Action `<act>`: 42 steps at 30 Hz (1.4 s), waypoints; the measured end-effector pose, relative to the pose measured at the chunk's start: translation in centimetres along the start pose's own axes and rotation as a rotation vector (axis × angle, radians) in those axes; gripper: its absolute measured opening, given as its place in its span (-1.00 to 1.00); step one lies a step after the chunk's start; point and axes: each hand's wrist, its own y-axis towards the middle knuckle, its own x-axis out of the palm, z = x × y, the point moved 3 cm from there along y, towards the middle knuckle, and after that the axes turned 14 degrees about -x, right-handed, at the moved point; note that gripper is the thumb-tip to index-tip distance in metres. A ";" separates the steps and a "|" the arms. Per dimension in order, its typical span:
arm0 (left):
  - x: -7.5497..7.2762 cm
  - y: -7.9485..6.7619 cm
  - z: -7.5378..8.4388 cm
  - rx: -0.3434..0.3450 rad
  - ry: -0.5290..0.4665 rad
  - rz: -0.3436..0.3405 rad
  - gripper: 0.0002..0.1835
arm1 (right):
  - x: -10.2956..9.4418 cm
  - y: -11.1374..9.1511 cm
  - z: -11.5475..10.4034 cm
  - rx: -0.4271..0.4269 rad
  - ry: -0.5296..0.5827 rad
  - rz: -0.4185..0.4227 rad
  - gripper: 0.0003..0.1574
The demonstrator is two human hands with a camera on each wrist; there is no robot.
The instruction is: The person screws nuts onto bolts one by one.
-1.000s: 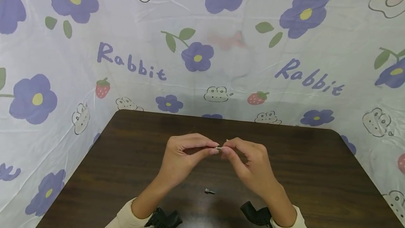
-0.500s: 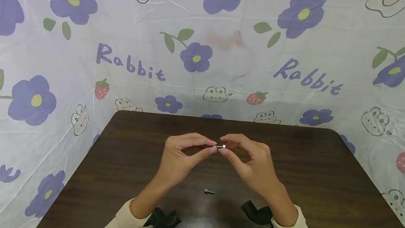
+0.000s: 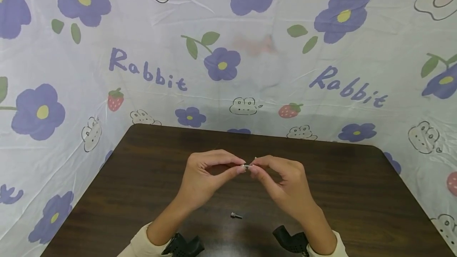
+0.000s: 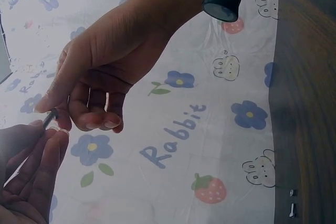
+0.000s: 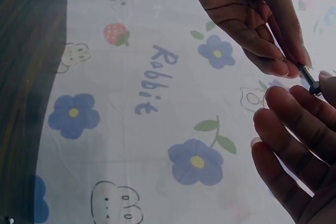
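Just below the centre of the head view, a small bolt (image 3: 248, 166) is pinched between the fingertips of the left hand (image 3: 201, 177) and right hand (image 3: 283, 181). At lower centre, a loose bolt (image 3: 236, 215) is supported by the dark table (image 3: 143, 181).

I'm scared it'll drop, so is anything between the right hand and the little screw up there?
Nothing visible. The right hand pinches one end of the little screw, and the left hand pinches the other. The loose screw lies on the table, out of the way.
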 end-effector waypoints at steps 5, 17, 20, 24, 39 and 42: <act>0.1 -0.1 -0.1 -0.016 0.000 -0.011 -0.87 | 0.0 -0.2 0.2 0.033 0.006 -0.005 -0.78; -0.2 -0.2 -0.1 -0.011 0.037 0.034 -0.88 | -0.3 0.0 -0.2 0.028 -0.032 0.023 -0.64; -0.2 -0.2 -0.2 -0.017 0.047 0.039 -0.88 | -0.3 0.2 -0.3 -0.014 -0.024 0.032 -0.66; -0.3 -0.2 -0.2 -0.016 0.050 0.039 -0.87 | -0.4 0.4 -0.2 -0.046 -0.010 0.033 -0.75; -0.1 -0.1 -0.3 -0.003 0.034 0.025 -0.87 | -0.2 0.1 -0.1 -0.006 -0.008 -0.001 -0.70; -0.1 0.0 -0.3 0.002 0.027 0.020 -0.87 | -0.2 0.0 0.0 0.015 -0.010 -0.005 -0.69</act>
